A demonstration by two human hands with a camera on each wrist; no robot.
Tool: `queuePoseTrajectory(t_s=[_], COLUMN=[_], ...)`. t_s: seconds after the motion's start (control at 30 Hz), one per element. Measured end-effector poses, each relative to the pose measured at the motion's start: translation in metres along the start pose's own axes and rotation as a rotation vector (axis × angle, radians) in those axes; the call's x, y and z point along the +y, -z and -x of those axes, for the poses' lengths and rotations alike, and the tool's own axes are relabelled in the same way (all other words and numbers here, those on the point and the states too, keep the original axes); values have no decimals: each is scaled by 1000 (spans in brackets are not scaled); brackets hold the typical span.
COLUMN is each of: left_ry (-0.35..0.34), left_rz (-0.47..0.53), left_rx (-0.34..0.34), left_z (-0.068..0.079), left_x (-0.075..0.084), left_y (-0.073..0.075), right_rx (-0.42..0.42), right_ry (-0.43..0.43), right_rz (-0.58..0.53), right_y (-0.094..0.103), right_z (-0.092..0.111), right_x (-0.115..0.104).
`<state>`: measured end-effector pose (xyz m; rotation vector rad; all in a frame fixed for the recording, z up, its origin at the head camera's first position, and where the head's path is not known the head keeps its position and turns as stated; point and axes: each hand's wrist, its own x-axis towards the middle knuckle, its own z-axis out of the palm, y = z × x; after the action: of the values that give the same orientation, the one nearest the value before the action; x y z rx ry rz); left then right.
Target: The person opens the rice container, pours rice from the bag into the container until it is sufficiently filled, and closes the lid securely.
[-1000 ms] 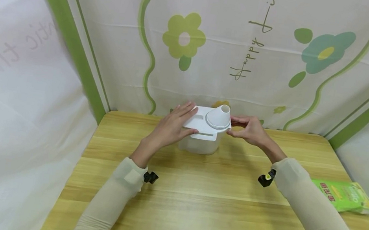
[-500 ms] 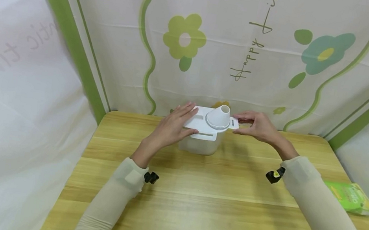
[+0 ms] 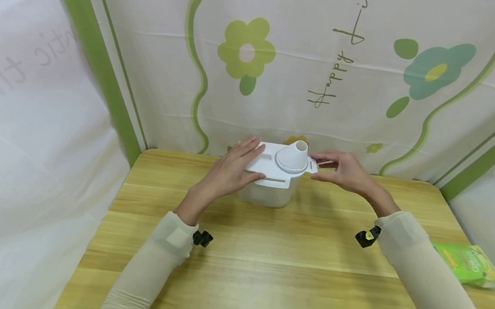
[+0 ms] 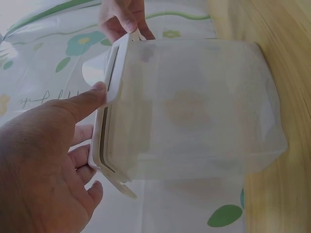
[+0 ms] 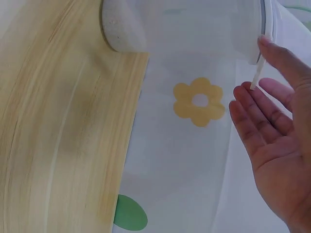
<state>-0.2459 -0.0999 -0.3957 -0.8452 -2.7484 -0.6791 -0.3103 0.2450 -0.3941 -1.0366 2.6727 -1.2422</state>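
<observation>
A translucent storage container with a white lid stands upright at the table's back. The lid bears a white cone-shaped spout cap. My left hand holds the lid's left part, fingers across its top, thumb on the front clasp flap. At the right end, a slotted clasp flap sticks outward from the lid. My right hand is beside it, thumb and fingers apart. In the right wrist view the thumb touches near the flap's base, and the fingers are by its free end.
A green and yellow packet lies at the right of the wooden table, partly behind the right forearm. White printed cloth hangs close behind the container and along both sides.
The right clasp flap has swung up and outward from the lid's side, then dipped slightly. My right hand has shifted right with it. My left hand has stayed on the lid.
</observation>
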Motion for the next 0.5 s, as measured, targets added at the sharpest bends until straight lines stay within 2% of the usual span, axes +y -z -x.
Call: queuePoseTrajectory(t_s=[0.17,0.5], left_ry=[16,26], left_rz=[11,10], left_rx=[-11,-11], left_z=[0,1], left_x=[2,4], left_y=[1,1], right_rx=[15,13], right_ry=[-18,-48], right_rz=[-14,-123], right_y=[-4,-18], right_z=[-4,-17], right_x=[-6,-18])
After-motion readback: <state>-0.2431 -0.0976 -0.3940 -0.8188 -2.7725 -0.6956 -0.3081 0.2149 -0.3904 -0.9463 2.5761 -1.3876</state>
